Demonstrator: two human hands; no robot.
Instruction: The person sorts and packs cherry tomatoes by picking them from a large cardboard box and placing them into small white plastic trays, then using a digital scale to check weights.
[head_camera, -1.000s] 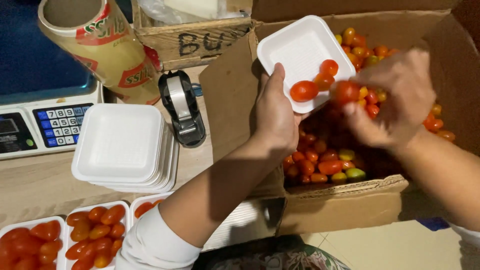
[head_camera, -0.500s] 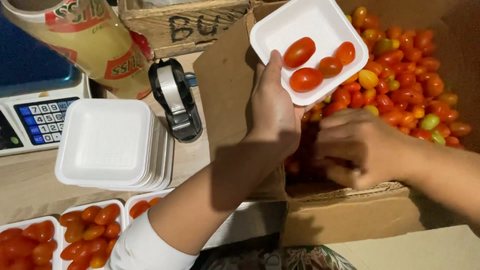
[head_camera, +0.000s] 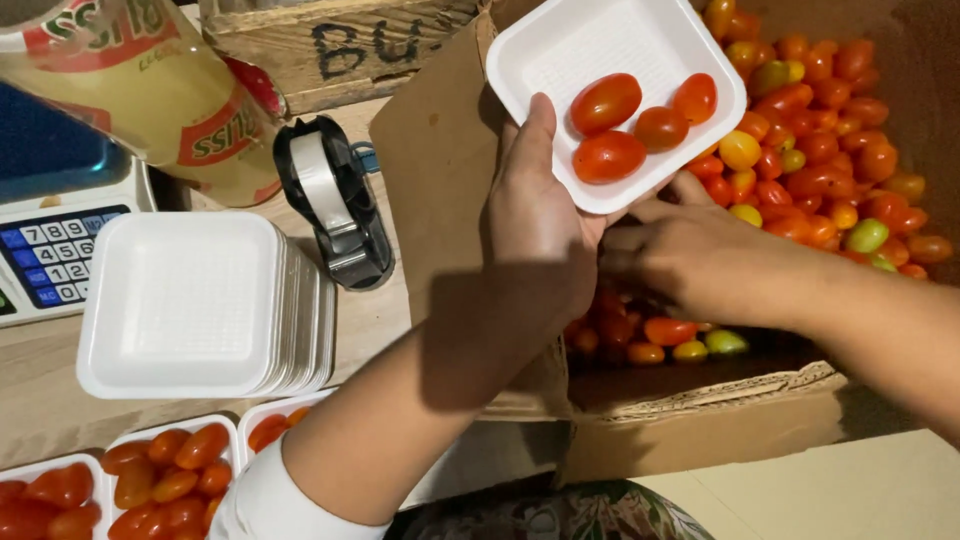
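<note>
- Cherry tomatoes (head_camera: 628, 128), four of them, red and oval, lie in a white foam tray (head_camera: 590, 50) held tipped over the open cardboard box (head_camera: 700, 420); they have gathered at the tray's lower corner, likely because of the tilt
- Nearest the camera, filled foam trays (head_camera: 150, 480) of tomatoes line the bottom left edge, side by side; a white sleeve (head_camera: 265, 500) shows beside them
- Just beyond, a stack of empty foam trays (head_camera: 195, 305) rests upside down on the wooden counter (head_camera: 370, 320), within easy reach of the box
- The left hand (head_camera: 535, 225) is clamped on the tray, thumb up along its near edge, fingers hidden beneath; this keeps it steady over the box so nothing spills onto the counter
- The right hand (head_camera: 690, 255) reaches down into the loose tomatoes (head_camera: 830, 150) in the box, fingers curled under the tray; whether it grips any I cannot tell
- Farther back stand a black tape dispenser (head_camera: 335, 205), a weighing scale (head_camera: 60, 255) with a blue keypad and a roll of cling film (head_camera: 150, 90); a wooden crate (head_camera: 330, 45) sits behind
</note>
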